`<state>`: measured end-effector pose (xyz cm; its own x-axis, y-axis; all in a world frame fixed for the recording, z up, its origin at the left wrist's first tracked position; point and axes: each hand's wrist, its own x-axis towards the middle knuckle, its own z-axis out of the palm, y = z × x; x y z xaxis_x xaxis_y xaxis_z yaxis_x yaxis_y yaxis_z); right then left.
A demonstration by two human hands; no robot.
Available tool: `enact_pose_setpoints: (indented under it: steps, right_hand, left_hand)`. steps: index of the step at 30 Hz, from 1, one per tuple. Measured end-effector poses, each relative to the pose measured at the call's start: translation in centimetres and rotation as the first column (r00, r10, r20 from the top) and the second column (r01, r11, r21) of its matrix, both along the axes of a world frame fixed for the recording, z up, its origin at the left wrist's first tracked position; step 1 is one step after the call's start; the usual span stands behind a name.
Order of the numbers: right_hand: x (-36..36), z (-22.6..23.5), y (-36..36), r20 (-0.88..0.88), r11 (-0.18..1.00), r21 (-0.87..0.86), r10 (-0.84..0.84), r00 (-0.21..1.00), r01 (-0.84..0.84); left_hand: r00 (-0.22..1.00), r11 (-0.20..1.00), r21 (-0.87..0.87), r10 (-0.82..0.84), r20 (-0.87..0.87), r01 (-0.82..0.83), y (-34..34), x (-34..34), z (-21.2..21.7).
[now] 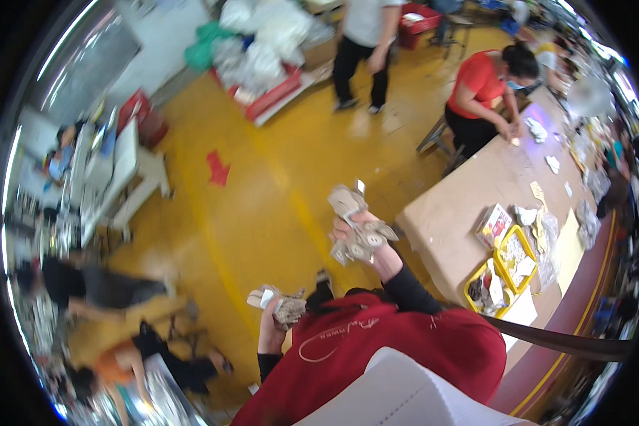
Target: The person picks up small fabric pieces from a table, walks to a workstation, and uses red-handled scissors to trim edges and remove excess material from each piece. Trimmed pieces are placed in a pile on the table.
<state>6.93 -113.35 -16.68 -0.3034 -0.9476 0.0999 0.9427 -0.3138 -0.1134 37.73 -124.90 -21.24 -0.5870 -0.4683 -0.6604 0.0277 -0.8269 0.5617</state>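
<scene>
Out ahead of my body, my right hand (361, 219) grips a bundle of beige fabric pieces (343, 200). Several of them hang below the fingers and show pale round marks. Lower and to the left, my left hand (268, 330) is closed around a smaller bundle of beige pieces (290, 309), with a white slip (266, 298) on it. Both bundles are held in the air above the yellow floor, apart from each other. Blur hides the finer detail of the pieces.
A brown-topped table (447, 213) on the right bears yellow baskets (505, 273), a small box (493, 226) and plastic bags. A person in red (476, 89) works at its far side; another person (369, 42) stands ahead. White bags (277, 32) fill a red pallet. Workers sit at left.
</scene>
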Motion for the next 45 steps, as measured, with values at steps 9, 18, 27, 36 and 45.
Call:
enact_pose_setpoints:
  steps: [9, 18, 27, 36, 45]
  right_hand:
    - [-17.8, -0.3, 6.1, -0.260, 0.525, 0.419, -0.712, 0.652, 0.741]
    - [-42.1, 0.1, 1.1, -0.629, 0.255, 0.498, -0.552, 0.547, 0.829]
    - [-73.0, 2.9, -9.6, -0.641, 0.553, 0.425, -0.376, 0.669, 0.717]
    - [-92.7, 3.9, -5.7, -0.516, 0.267, 0.528, -0.653, 0.554, 0.806]
    - [-111.8, -1.3, 5.5, -0.438, -0.123, 0.667, -0.862, 0.254, 0.735]
  left_hand:
    - [0.580, 0.519, -0.312, -0.801, 0.147, 0.796, -17.0, -39.9, 4.2]
    - [0.478, 0.483, 0.018, -0.860, -0.178, 0.876, -12.3, -66.6, 4.3]
    - [0.588, 0.541, 0.238, -0.775, -0.231, 0.806, -25.2, -90.4, -4.8]
    - [0.481, 0.480, 0.020, -0.874, -0.071, 0.877, -26.6, -126.1, -2.7]
    - [0.000, 0.012, -0.136, -0.996, -0.089, 0.991, -7.7, -156.3, 1.4]
